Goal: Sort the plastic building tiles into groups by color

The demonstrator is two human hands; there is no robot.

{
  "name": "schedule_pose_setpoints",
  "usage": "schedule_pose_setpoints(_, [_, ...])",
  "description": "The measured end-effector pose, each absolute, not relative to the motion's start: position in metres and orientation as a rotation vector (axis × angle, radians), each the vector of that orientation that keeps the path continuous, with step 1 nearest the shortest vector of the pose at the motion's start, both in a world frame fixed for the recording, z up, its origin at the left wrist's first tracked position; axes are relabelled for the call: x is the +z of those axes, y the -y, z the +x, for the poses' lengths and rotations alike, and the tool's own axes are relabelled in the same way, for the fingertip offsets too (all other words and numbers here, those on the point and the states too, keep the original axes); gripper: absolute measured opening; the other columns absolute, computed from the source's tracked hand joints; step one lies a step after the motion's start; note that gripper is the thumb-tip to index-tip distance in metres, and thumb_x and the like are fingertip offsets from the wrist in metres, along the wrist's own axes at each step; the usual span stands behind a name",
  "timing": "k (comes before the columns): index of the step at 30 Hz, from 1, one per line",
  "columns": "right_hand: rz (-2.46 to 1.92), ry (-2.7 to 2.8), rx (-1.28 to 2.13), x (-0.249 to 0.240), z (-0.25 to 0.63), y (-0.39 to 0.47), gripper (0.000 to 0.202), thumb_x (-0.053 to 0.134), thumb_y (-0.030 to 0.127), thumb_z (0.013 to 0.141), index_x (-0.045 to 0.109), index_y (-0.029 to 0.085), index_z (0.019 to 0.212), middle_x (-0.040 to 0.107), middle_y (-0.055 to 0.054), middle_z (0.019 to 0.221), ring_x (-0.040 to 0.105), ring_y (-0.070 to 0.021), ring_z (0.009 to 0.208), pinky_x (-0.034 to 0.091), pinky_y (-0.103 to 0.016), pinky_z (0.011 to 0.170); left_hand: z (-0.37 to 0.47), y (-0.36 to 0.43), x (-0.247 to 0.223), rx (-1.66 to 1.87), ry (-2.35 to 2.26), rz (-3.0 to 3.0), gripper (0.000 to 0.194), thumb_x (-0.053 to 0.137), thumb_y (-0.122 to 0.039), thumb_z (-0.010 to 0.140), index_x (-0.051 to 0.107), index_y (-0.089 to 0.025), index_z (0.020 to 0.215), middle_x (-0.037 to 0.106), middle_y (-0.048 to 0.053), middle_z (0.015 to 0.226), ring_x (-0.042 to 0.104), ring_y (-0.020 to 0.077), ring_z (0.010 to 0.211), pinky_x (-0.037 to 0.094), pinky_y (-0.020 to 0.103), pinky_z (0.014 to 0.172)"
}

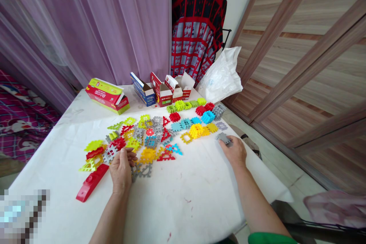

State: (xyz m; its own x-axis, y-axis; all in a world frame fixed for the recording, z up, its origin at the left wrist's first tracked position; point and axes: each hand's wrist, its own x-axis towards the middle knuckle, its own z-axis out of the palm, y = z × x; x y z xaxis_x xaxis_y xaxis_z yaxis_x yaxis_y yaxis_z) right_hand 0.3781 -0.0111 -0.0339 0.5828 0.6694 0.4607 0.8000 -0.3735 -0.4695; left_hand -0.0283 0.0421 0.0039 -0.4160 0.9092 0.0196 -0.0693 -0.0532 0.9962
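Note:
My right hand grips a grey interlocking plastic piece by its near edge, close to the table's right side. Loosely curled, my left hand is at the near edge of the mixed pile, with nothing visible between thumb and fingers. Beside it lie a grey window piece and a grey triangle piece. Right of the pile, pieces are grouped by colour: yellow, blue, red, green and grey. Orange-yellow pieces lie within the mixed pile.
Open cardboard boxes stand at the back: a red-green box, a blue box and red boxes. A white plastic bag sits at the back right corner. A long red plastic part lies at left on the white-covered table.

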Motion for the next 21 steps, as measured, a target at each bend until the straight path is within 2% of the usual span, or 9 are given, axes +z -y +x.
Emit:
schedule_pose_setpoints(13, [-2.356,1.151,-0.208,-0.025,0.369,0.012,0.046,0.062,0.045,0.072,0.061,0.015,0.107,0.066,-0.014,0.106,0.059,-0.0297,0.098,0.043,-0.037,0.083,-0.029,-0.042,0.004,1.587,-1.419,0.958,0.035,0.053,-0.048,0.084,0.064,-0.016,0.077,0.062,-0.001,0.062,0.059,0.011,0.049,0.041,0.02,0.04])
schedule_pose_setpoints(21, [-2.468,1.177,-0.172,-0.013,0.36,0.014,0.053,0.063,0.047,0.076,0.056,0.016,0.118,0.066,-0.014,0.106,0.059,-0.0301,0.099,0.043,-0.038,0.081,-0.028,-0.041,0.004,1.582,-1.4,0.95,0.037,0.054,-0.052,0.082,0.063,-0.016,0.077,0.063,0.0,0.062,0.06,0.0116,0.05,0.041,0.02,0.041])
